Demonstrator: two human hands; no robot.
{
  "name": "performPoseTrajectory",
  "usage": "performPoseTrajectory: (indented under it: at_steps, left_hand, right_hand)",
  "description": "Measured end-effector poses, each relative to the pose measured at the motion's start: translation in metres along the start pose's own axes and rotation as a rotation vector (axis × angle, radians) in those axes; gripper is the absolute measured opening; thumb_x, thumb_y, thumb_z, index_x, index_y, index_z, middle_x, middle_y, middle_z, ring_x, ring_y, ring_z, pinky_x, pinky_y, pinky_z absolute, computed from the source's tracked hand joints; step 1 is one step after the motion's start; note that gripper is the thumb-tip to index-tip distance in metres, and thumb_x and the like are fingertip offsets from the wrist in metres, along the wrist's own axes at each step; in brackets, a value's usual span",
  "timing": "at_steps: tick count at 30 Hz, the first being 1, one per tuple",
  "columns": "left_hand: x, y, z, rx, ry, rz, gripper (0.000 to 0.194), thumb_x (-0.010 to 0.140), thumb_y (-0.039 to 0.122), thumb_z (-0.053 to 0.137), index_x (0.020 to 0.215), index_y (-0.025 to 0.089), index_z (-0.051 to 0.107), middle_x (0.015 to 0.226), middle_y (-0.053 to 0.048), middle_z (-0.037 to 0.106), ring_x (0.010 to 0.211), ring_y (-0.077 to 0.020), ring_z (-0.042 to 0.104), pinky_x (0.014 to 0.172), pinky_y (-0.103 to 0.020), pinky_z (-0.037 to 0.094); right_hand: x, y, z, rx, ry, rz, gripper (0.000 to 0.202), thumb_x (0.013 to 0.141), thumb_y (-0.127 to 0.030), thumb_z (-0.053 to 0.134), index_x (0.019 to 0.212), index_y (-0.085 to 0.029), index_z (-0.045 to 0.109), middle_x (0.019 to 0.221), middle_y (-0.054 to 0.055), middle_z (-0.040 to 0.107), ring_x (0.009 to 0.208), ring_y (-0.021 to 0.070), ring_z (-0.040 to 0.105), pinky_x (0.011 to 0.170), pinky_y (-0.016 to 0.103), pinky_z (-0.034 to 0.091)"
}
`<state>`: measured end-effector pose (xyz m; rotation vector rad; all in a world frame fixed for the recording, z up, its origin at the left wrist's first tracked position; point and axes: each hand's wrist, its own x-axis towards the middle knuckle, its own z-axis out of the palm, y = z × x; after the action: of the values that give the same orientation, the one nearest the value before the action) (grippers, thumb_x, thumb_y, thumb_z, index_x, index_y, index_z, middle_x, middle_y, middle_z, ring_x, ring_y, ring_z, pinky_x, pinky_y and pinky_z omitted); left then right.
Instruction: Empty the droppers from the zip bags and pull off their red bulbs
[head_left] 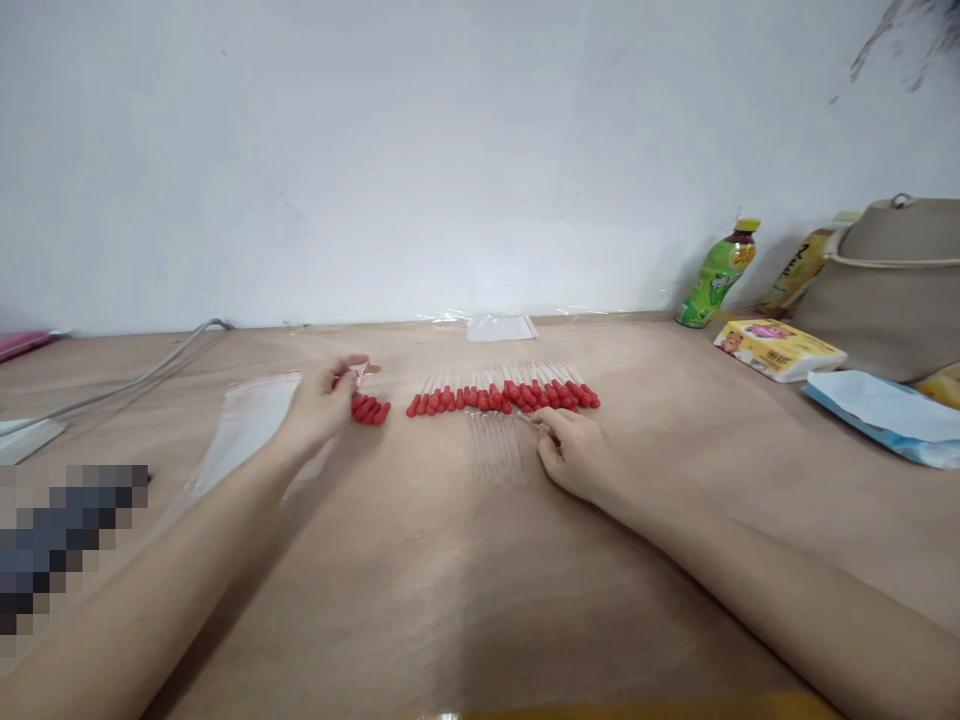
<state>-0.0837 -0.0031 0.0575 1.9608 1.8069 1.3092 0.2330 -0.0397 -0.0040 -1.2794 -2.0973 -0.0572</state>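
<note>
A row of glass droppers with red rubber bulbs (461,398) lies across the table, their clear tubes pointing toward the wall. My left hand (326,398) is closed at the left of this row, its fingers curled around the clear ends of several red-bulbed droppers (370,410); the exact grip is partly hidden. My right hand (576,445) pinches a thin clear glass tube (527,418) just in front of the row. Bare glass tubes (491,450) lie side by side to the left of that hand, below the red bulbs.
Clear plastic bags (251,420) lie beside my left forearm, and a small bag (501,328) lies by the wall. At right are a green bottle (716,275), a yellow tissue pack (780,350), a blue-white packet (885,415) and a beige bag (885,300). A grey cable (142,375) runs at left.
</note>
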Motion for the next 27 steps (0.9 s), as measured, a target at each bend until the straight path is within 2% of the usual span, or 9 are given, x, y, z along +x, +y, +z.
performPoseTrajectory:
  at_steps: [2,5,10,14,20,24,27]
  left_hand:
    - [0.01,-0.01,-0.014,0.019,0.01,-0.124,0.032,0.079,0.026,0.049,0.109,0.015,0.058,0.081,-0.003,0.059,0.069,-0.0124,0.054,0.064,-0.025,0.045]
    - [0.017,-0.022,-0.025,0.079,0.037,-0.164,0.036,0.075,0.031,0.058,0.106,0.013,0.059,0.087,-0.004,0.062,0.077,-0.0134,0.054,0.072,-0.026,0.044]
    - [0.016,-0.034,-0.021,0.169,0.014,-0.196,0.041,0.07,0.04,0.064,0.101,0.013,0.061,0.083,-0.003,0.063,0.074,-0.0143,0.058,0.073,-0.028,0.045]
    - [0.014,-0.035,-0.013,0.266,0.008,-0.185,0.039,0.07,0.046,0.063,0.091,0.013,0.062,0.079,-0.003,0.063,0.073,-0.0151,0.058,0.07,-0.026,0.044]
    - [0.012,-0.029,-0.015,0.443,-0.108,-0.093,0.034,0.079,0.046,0.051,0.083,0.015,0.065,0.071,0.0,0.062,0.071,-0.0161,0.055,0.065,-0.024,0.037]
    - [0.014,-0.03,-0.019,0.548,-0.07,-0.056,0.034,0.083,0.041,0.044,0.078,0.015,0.065,0.062,-0.001,0.057,0.066,-0.0171,0.051,0.06,-0.025,0.031]
    - [0.014,-0.032,-0.018,0.586,-0.031,-0.027,0.033,0.083,0.041,0.043,0.08,0.016,0.065,0.064,-0.002,0.058,0.066,-0.0185,0.052,0.06,-0.027,0.032]
  right_hand:
    - [-0.001,-0.002,0.002,0.003,-0.02,-0.011,0.027,0.071,-0.009,0.044,0.091,-0.017,0.06,0.078,0.005,0.063,0.066,0.0161,0.058,0.059,0.026,0.043]
    - [-0.003,-0.005,0.003,0.063,-0.039,-0.042,0.03,0.071,-0.008,0.045,0.095,-0.016,0.061,0.082,0.007,0.063,0.071,0.0169,0.059,0.064,0.027,0.045]
    - [-0.002,-0.015,-0.001,0.164,-0.095,-0.02,0.023,0.078,-0.015,0.048,0.095,-0.016,0.064,0.075,0.005,0.061,0.063,0.0138,0.056,0.058,0.025,0.044]
    - [-0.001,-0.019,-0.003,0.226,-0.115,-0.004,0.02,0.079,-0.017,0.05,0.093,-0.017,0.065,0.077,0.004,0.062,0.065,0.0132,0.056,0.06,0.026,0.044]
    - [0.0,-0.016,0.002,0.242,-0.154,0.004,0.024,0.081,-0.019,0.049,0.1,-0.017,0.063,0.078,0.004,0.061,0.069,0.0139,0.056,0.065,0.028,0.044]
    - [0.0,-0.017,0.0,0.261,-0.172,0.031,0.026,0.083,-0.027,0.049,0.104,-0.017,0.061,0.079,0.004,0.06,0.07,0.0145,0.055,0.067,0.03,0.043]
    - [0.001,-0.016,-0.006,0.272,-0.215,0.022,0.038,0.079,-0.039,0.056,0.109,-0.016,0.057,0.079,0.004,0.059,0.071,0.0153,0.054,0.067,0.031,0.043]
